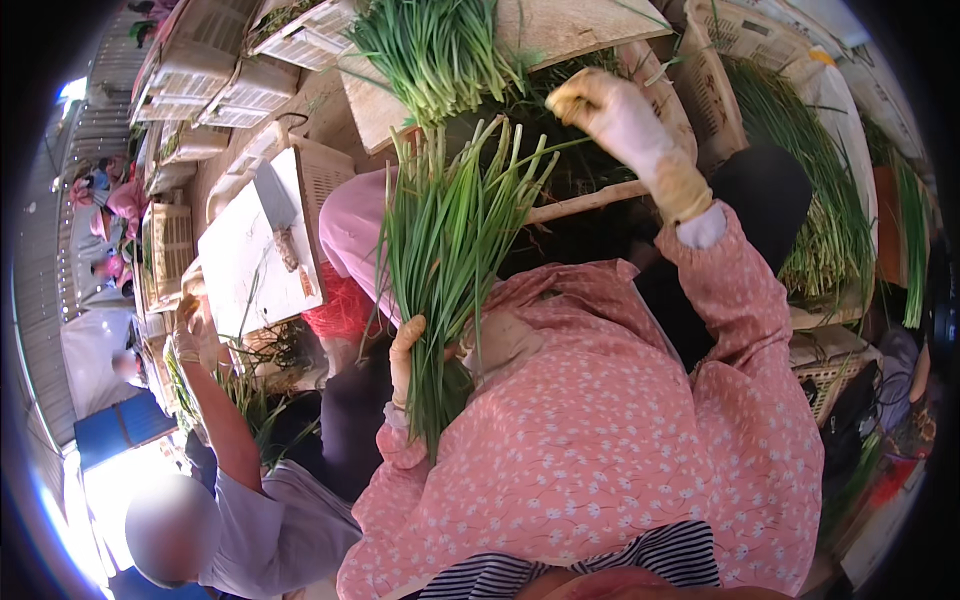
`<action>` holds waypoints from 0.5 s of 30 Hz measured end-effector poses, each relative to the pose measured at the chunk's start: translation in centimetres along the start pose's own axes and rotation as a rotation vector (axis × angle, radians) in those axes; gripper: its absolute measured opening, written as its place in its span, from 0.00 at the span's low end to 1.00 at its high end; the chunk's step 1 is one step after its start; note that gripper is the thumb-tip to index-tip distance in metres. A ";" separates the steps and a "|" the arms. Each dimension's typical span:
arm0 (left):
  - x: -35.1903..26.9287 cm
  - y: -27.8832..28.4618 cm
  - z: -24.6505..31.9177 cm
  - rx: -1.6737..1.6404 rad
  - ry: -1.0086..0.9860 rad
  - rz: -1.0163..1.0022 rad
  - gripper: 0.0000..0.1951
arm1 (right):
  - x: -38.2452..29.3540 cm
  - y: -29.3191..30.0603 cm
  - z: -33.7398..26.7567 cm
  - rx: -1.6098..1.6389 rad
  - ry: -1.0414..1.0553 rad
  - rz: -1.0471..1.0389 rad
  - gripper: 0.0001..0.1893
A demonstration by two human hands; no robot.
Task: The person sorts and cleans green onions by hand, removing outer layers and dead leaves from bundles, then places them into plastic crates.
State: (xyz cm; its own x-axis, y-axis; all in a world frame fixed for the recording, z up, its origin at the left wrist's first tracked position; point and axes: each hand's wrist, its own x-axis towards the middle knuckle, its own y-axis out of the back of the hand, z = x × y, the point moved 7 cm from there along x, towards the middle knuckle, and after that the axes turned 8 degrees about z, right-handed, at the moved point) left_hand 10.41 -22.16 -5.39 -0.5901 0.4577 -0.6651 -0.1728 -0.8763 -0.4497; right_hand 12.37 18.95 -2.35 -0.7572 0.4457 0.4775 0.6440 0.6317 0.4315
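Observation:
My left hand (pixel 406 361), in a pale work glove, grips a loose bunch of garlic chives (pixel 454 225) near its leafy end. The pale stem ends fan out away from me. My right hand (pixel 600 105), also gloved, is raised over the right side of a crate of dark trimmings, fingers curled. Nothing shows in its grasp, but the inside of the fingers is hidden. Beyond the held bunch, a thick pile of chives (pixel 439 56) lies on a wooden board (pixel 577 26), stems towards me.
To the left, a cleaver (pixel 276 201) with a wrapped handle lies on a white board (pixel 244 262). Red twine (pixel 341 304) hangs beside it. A co-worker (pixel 281 517) sits close on the left. More chives (pixel 810 180) lie at the right near a plastic crate (pixel 697 75).

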 end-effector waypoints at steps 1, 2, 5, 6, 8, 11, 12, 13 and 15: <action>0.5 -0.3 0.1 -0.007 -0.012 -0.005 0.24 | -0.8 -0.9 -1.9 0.007 0.100 -0.027 0.09; 0.7 0.0 0.2 -0.027 0.008 -0.080 0.24 | -1.0 -1.9 -4.6 -0.082 0.198 -0.051 0.11; 0.2 0.0 0.0 0.071 -0.064 0.040 0.26 | -1.5 -5.1 -8.4 -0.366 0.283 -0.175 0.21; 0.2 0.1 0.1 0.110 -0.085 0.073 0.27 | -1.8 -6.1 -7.8 -0.490 0.208 -0.227 0.27; -0.1 -0.1 0.0 0.123 -0.089 0.076 0.27 | -2.8 -7.9 -5.0 -0.501 0.199 -0.376 0.29; 0.1 0.1 -0.2 0.122 -0.069 0.016 0.26 | -4.3 -9.7 -2.3 -0.257 0.009 -0.661 0.33; 0.4 0.0 -0.1 0.120 -0.057 -0.023 0.26 | -5.4 -11.2 -1.4 -0.155 -0.095 -0.684 0.36; 0.6 -0.5 -0.3 0.095 -0.064 -0.020 0.25 | -6.1 -11.8 -1.7 -0.053 -0.197 -0.712 0.38; 0.6 -2.4 -0.3 0.052 -0.079 -0.014 0.24 | -7.0 -11.1 -2.8 0.010 -0.280 -0.670 0.36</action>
State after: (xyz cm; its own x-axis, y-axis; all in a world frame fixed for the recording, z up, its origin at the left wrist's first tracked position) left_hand 10.70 -19.80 -4.86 -0.6475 0.4588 -0.6085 -0.2213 -0.8773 -0.4259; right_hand 10.80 7.07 -8.33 -0.9892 0.1060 -0.1015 0.0321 0.8310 0.5553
